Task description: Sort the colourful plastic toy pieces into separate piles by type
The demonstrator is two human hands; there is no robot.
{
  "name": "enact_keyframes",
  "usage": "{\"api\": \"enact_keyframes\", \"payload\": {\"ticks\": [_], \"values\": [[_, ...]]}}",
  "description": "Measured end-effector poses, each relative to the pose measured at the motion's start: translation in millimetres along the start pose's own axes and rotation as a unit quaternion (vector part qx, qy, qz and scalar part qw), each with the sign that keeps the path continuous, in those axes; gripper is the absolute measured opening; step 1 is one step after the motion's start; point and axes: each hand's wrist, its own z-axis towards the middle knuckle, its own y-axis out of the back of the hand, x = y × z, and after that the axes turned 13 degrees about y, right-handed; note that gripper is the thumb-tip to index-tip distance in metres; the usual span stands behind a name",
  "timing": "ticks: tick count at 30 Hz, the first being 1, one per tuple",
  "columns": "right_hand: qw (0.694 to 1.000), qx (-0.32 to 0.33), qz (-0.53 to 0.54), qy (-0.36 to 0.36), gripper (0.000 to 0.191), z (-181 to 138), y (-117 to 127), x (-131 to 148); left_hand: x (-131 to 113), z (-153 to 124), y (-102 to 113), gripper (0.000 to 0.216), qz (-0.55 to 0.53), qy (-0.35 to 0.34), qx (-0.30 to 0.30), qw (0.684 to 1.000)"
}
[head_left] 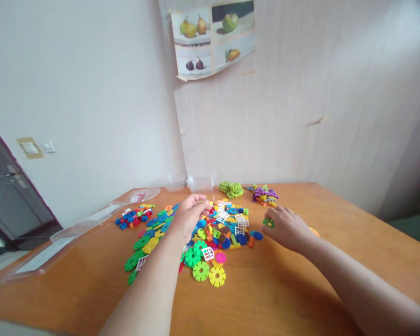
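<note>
My left hand (191, 217) hangs over the big pile of colourful plastic building pieces, its fingers curled toward the thumb. Whether anything sits between them is hidden. To the right of the pile, my right hand (287, 227) is closed on a green notched disc (269, 223), low over the table. The pile mixes notched discs, such as a yellow disc (217, 276) and a light green disc (200, 270) at its front, with white window-frame pieces (207, 253) and small blocks. My left forearm covers part of it.
On the wooden table (266, 294), red and blue blocks (133, 217) lie at left. Green pieces (231, 189) and purple pieces (265, 194) stand at the back near clear containers (200, 182). Clear lids (77, 228) line the left edge. A yellow-orange piece (314, 232) shows behind my right wrist.
</note>
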Motion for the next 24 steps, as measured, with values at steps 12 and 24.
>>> {"api": "enact_keyframes", "payload": {"ticks": [12,24], "values": [[0.989,0.145,-0.022,-0.038,0.047,-4,2,-29,5,30,48,0.030,-0.108,0.034,-0.191,0.975],[0.990,0.140,0.009,-0.007,0.038,-8,-1,-51,8,35,63,0.027,-0.117,0.065,-0.237,0.962]]}}
